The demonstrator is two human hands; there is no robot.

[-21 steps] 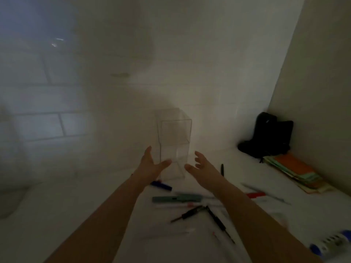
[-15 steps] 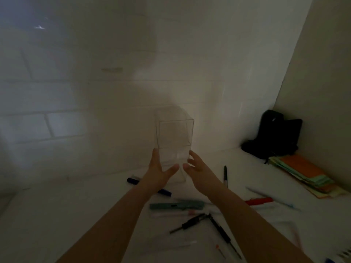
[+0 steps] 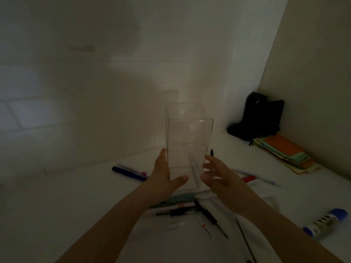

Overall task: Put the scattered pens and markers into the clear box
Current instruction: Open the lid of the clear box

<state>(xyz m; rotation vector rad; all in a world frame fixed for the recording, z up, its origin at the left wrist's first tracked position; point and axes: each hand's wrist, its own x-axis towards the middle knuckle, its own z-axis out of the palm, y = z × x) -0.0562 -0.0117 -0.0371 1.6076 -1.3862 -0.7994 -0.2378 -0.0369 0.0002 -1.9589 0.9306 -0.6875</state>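
The tall clear box stands upright on the white table between my two hands. My left hand presses its left wall, thumb across the front. My right hand presses the right wall. Pens lie scattered around: a blue marker to the left, a black pen just right of the box, a red marker and a pale blue pen further right. Below my hands lie a teal marker, a white pen and black pens.
A black bag sits in the far right corner, with a stack of coloured folders in front of it. A white and blue tube lies at the right edge. Walls close off the back and right. The light is dim.
My hands have closed in on both sides of the clear box, and the box now sits nearer to me, close to the teal marker.
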